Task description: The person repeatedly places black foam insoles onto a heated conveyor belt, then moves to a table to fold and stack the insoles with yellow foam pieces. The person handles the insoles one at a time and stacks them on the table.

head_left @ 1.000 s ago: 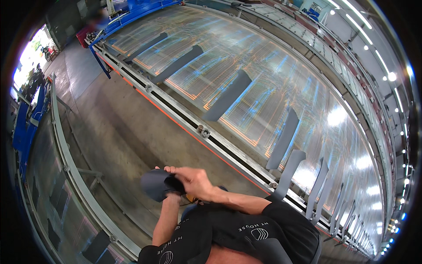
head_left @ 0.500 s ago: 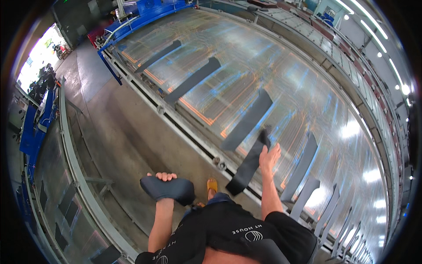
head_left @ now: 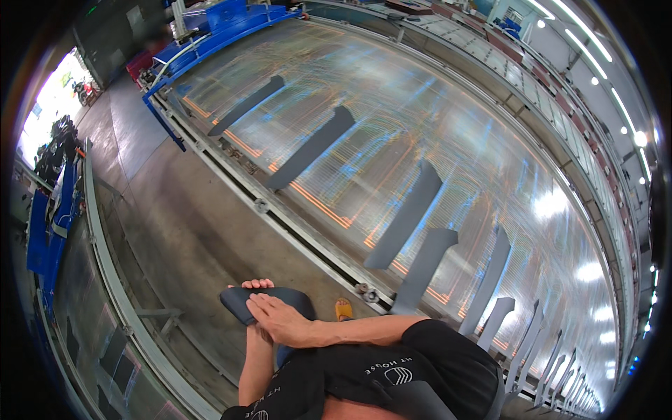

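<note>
Draped over my left hand (head_left: pixel 257 283) is a stack of dark grey fabric pieces (head_left: pixel 297 299), held in front of my body. The left fingers curl over its far edge. My right hand (head_left: pixel 283 322) reaches across to the left, its fingers closed on the top of that stack near the left end. Beyond my right arm, a dark grey strip (head_left: pixel 423 262) lies across the near edge of a long printing table (head_left: pixel 378 84). Another strip (head_left: pixel 407 213) lies to its left, slanted the same way. The undersides of the stack and my left palm are hidden.
More grey strips (head_left: pixel 495 318) run in a row along the table to the right. Its near side has a metal rail (head_left: pixel 308 238) with bolts. A blue frame (head_left: pixel 231 28) spans the far left end. Another table (head_left: pixel 91 336) stands behind the aisle at left.
My right hand has left the table and swung left onto the stack in my left hand. The strip it was placing now lies flat on the table.
</note>
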Available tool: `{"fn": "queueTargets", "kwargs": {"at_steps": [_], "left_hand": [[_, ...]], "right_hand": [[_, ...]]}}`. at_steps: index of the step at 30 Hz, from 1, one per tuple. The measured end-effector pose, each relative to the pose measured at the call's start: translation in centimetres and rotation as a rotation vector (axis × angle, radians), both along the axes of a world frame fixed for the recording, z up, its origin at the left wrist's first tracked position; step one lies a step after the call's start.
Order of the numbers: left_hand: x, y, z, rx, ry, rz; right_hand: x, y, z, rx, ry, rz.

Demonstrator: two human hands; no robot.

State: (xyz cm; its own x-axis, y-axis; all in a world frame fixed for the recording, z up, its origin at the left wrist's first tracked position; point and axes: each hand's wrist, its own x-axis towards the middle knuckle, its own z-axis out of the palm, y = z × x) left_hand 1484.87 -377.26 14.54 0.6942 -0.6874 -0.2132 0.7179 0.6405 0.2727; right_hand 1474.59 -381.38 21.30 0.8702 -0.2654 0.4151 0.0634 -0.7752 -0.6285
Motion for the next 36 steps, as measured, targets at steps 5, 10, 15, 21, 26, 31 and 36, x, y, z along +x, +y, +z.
{"fn": "queueTargets", "kwargs": {"at_steps": [5,10,15,21,26,31,36], "left_hand": [[5.8,1.3,-2.6,-0.088,0.023,-0.083],[11.1,1.6,-1.4,-0.118,0.000,-0.153],[15.8,1.9,0.3,-0.108,0.041,-0.224],[21.6,0.3,0.7,0.101,0.221,-0.134],[25.4,-1.0,0.2,0.017,0.100,-0.123],[28.3,-3.1,0.9,0.048,0.071,-0.086],[30.8,-5.9,0.9,0.031,0.079,-0.054]], "right_hand": [[4.9,0.4,-0.3,-0.082,0.144,0.033],[10.7,0.8,1.2,0.027,0.002,-0.022],[15.1,0.2,4.1,0.426,-0.116,-0.244],[14.5,-11.7,0.0,0.729,-0.335,-0.826],[8.6,-25.3,-4.1,1.101,-0.577,-1.081],[8.2,-30.1,-11.2,-0.243,0.061,-1.636],[20.0,-23.0,-3.9,0.157,-0.027,-0.921]]}}
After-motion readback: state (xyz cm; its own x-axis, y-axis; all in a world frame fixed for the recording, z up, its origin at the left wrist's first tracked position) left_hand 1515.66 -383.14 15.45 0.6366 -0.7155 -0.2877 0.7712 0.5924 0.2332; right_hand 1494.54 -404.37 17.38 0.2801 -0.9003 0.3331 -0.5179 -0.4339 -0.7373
